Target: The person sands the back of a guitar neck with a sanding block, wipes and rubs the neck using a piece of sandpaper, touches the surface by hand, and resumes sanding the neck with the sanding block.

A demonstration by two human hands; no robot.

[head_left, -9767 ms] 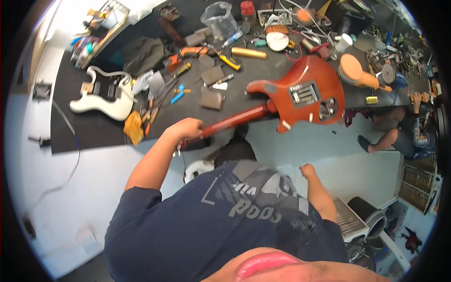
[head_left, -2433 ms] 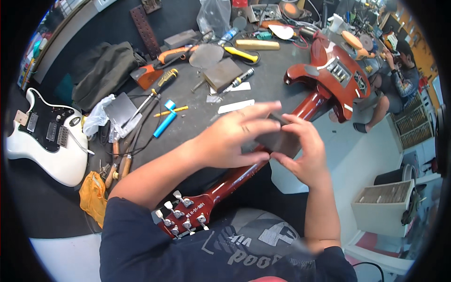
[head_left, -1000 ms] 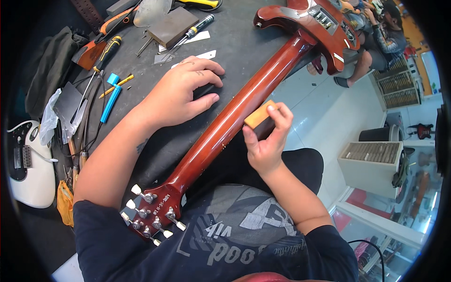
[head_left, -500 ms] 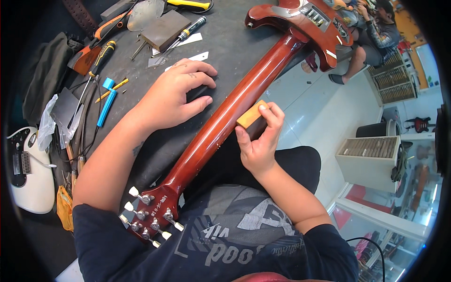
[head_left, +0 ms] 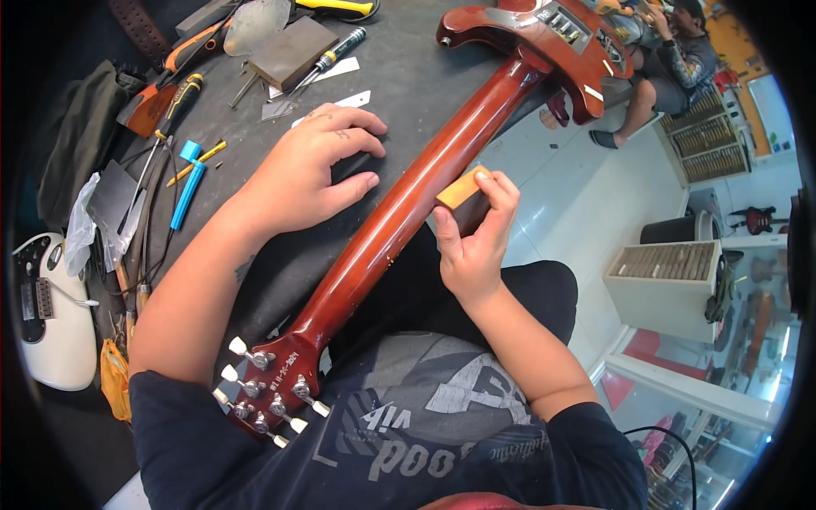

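An electric guitar lies face down across the table edge and my lap. Its glossy reddish-brown neck [head_left: 399, 208] runs diagonally, with the headstock [head_left: 285, 370] and its white-buttoned tuners at my lower left and the body [head_left: 497, 30] at the far right. My right hand [head_left: 478, 242] pinches a small rectangular block [head_left: 461, 190], yellowish on top and dark on the side, between thumb and fingers, at the neck's right edge. Whether the block touches the neck, I cannot tell. My left hand [head_left: 327, 170] rests on the dark tabletop left of the neck, fingers loosely bent, thumb apart, holding nothing.
Screwdrivers [head_left: 331, 58], a dark block [head_left: 293, 53], a blue tool [head_left: 189, 191] and cables crowd the table's left and back. A white guitar body [head_left: 64, 319] lies at far left. On the right stand a white cabinet [head_left: 663, 293] and another seated person [head_left: 671, 68].
My right hand has shifted the block slightly along the neck toward the guitar's body. The whole view has moved a little; my left hand stays in place on the table.
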